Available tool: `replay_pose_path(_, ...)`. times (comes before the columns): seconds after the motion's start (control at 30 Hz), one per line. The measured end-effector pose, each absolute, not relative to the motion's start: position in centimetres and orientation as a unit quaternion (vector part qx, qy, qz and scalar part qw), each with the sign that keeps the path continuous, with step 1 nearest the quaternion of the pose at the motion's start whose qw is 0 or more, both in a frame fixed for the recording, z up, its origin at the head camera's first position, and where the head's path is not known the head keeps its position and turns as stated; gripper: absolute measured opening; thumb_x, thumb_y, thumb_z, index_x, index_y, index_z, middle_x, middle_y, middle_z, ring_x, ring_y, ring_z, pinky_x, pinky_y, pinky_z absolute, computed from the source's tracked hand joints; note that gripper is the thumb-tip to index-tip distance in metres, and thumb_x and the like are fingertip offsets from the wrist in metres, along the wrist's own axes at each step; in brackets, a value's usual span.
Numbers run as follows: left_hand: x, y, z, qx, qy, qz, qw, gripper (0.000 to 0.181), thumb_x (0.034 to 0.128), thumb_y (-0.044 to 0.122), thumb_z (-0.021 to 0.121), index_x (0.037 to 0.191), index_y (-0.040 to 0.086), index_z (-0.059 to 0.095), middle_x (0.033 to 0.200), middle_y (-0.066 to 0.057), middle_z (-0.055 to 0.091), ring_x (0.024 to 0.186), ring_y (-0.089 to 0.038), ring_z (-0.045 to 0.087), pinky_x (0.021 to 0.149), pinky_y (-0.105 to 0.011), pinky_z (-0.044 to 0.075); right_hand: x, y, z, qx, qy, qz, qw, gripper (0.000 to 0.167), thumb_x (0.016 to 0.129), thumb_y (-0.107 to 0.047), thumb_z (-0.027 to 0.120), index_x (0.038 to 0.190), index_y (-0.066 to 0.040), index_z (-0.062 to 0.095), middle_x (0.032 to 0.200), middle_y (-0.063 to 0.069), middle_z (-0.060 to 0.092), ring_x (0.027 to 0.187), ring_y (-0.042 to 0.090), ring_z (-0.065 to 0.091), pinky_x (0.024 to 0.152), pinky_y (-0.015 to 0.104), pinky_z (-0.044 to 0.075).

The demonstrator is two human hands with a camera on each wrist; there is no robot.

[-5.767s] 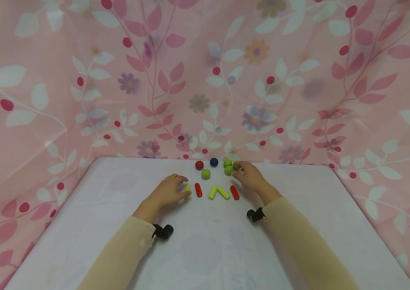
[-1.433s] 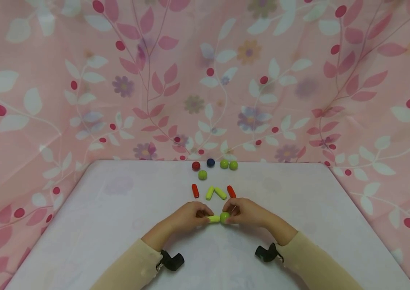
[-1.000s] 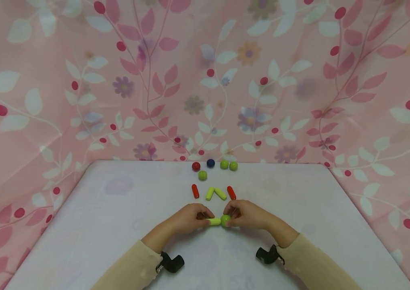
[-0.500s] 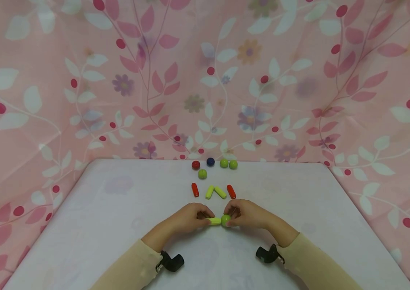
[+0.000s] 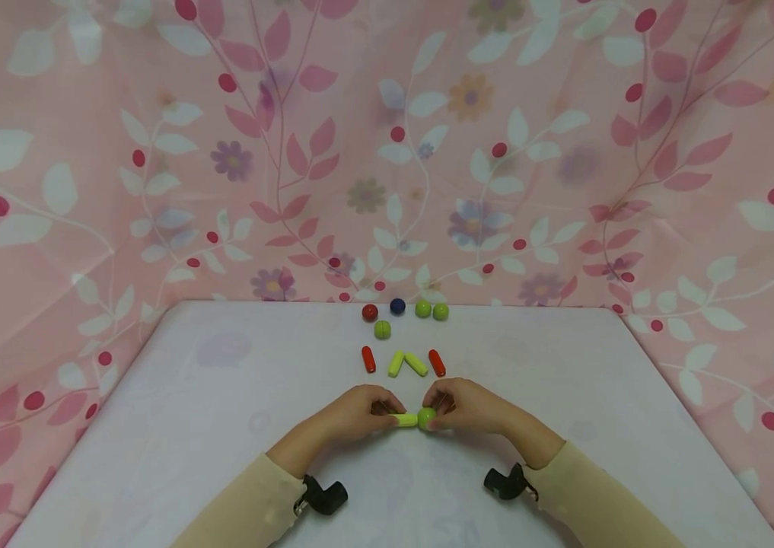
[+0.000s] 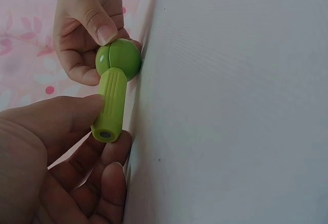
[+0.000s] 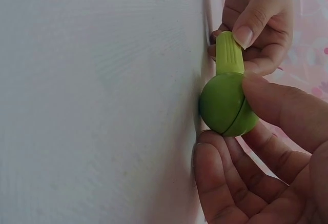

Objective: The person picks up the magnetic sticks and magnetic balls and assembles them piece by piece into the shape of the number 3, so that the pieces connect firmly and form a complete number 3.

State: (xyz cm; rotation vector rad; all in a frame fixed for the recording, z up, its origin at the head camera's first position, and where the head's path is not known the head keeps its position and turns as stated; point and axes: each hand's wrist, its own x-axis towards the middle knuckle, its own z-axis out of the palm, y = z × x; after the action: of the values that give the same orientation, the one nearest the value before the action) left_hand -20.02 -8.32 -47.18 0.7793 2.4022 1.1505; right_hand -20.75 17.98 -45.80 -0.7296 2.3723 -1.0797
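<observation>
The left hand [image 5: 356, 414] pinches a yellow-green ribbed rod [image 5: 406, 419] between thumb and fingers. The right hand [image 5: 470, 409] holds a green ball [image 5: 426, 418] by its side. In the left wrist view the rod [image 6: 113, 103] touches the ball [image 6: 123, 60] end-on, and a small grey disc shows in the rod's free end. A thin seam line runs across the ball [image 7: 225, 103] in the right wrist view. Both pieces are close to the white tabletop; whether they rest on it I cannot tell.
Beyond the hands lie two yellow-green rods [image 5: 396, 364] and two red rods [image 5: 368, 359]. Farther back are a red ball [image 5: 369, 313], a dark blue ball [image 5: 396, 306] and three green balls [image 5: 383, 329]. A pink floral cloth [image 5: 366, 152] hangs behind the white table [image 5: 222, 380].
Since the oldest frame, both hands have come together nearer the front, the left with a rod from the row, the right with a green ball from the back. Over the last second they have barely moved.
</observation>
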Motion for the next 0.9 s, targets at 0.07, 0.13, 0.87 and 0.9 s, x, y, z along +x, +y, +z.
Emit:
replay_pose_path(0.07, -20.0, -8.3, -47.1, 0.276, 0.851, 0.408, 0.182, 0.013, 0.0933, 0.015, 0.071, 0.106, 0.017, 0.075, 0.092, 0.010, 0.067, 0.085, -0.008, 0.059, 0.077, -0.027, 0.049, -20.7, 18.0, -45.8, -0.263, 0.855, -0.391, 0.216, 0.025, 0.085, -0.017, 0.082, 0.103, -0.012, 0.066, 0.094, -0.005, 0.066, 0.086, 0.014, 0.064, 0.074, 0.027, 0.053)
replay_pose_path(0.13, -20.0, -8.3, -47.0, 0.274, 0.852, 0.407, 0.183, 0.013, 0.0935, 0.015, 0.071, 0.106, 0.018, 0.075, 0.092, 0.011, 0.066, 0.085, -0.008, 0.059, 0.077, -0.027, 0.049, -20.7, 18.0, -45.7, -0.263, 0.854, -0.392, 0.217, 0.025, 0.085, -0.017, 0.082, 0.104, -0.011, 0.066, 0.094, -0.005, 0.066, 0.086, 0.014, 0.064, 0.074, 0.027, 0.053)
replay_pose_path(0.87, -20.9, -8.6, -46.1, 0.242, 0.862, 0.411, 0.173, 0.017, 0.0983, 0.024, 0.065, 0.111, 0.016, 0.072, 0.097, 0.011, 0.066, 0.092, -0.010, 0.061, 0.086, -0.033, 0.050, -20.6, 18.0, -45.9, -0.268, 0.856, -0.388, 0.212, 0.025, 0.086, -0.020, 0.081, 0.105, -0.013, 0.066, 0.094, -0.006, 0.066, 0.087, 0.014, 0.063, 0.077, 0.027, 0.052)
replay_pose_path(0.9, -21.2, -8.7, -46.0, 0.239, 0.863, 0.413, 0.168, 0.018, 0.0987, 0.024, 0.064, 0.112, 0.015, 0.072, 0.097, 0.010, 0.067, 0.093, -0.011, 0.061, 0.086, -0.033, 0.050, -20.6, 18.1, -45.9, -0.267, 0.857, -0.386, 0.212, 0.025, 0.086, -0.020, 0.081, 0.105, -0.013, 0.066, 0.094, -0.006, 0.066, 0.087, 0.014, 0.063, 0.077, 0.027, 0.052)
